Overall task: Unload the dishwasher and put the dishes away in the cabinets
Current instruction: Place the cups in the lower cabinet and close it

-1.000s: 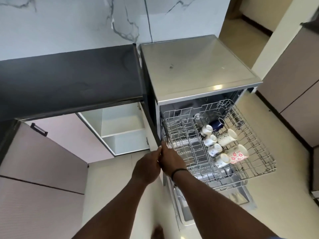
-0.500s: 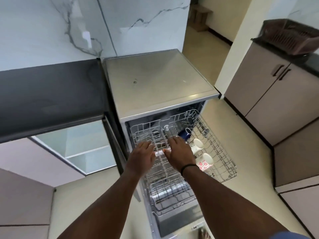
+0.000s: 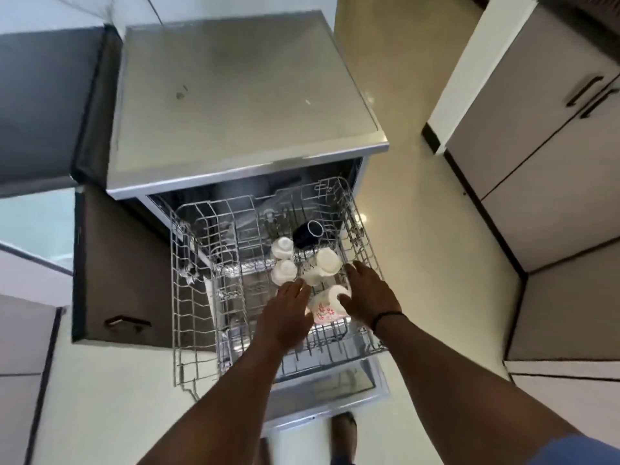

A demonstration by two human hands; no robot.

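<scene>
The dishwasher (image 3: 241,105) stands with its upper wire rack (image 3: 191,297) pulled out. On the rack's right side are a white mug with red flowers (image 3: 326,308), a plain white mug (image 3: 326,263), two small white cups (image 3: 283,246) (image 3: 285,271) and a dark blue mug (image 3: 308,231). My left hand (image 3: 288,313) reaches in with straight fingers just left of the flowered mug, its tips near the small cup. My right hand (image 3: 369,297) lies on the mug's right side, thumb against it, fingers stretched toward the plain white mug. Neither hand grips anything.
A dark cabinet door (image 3: 117,280) with a handle hangs open left of the rack. The dark counter (image 3: 40,105) is at the left. The dishwasher door (image 3: 328,391) is lowered below the rack. Tall closed cabinets (image 3: 536,162) line the right. My foot (image 3: 343,431) stands by the door.
Both hands have moved from the rack's front left corner across to its right side, down around the flowered mug. The view has swung down over the rack.
</scene>
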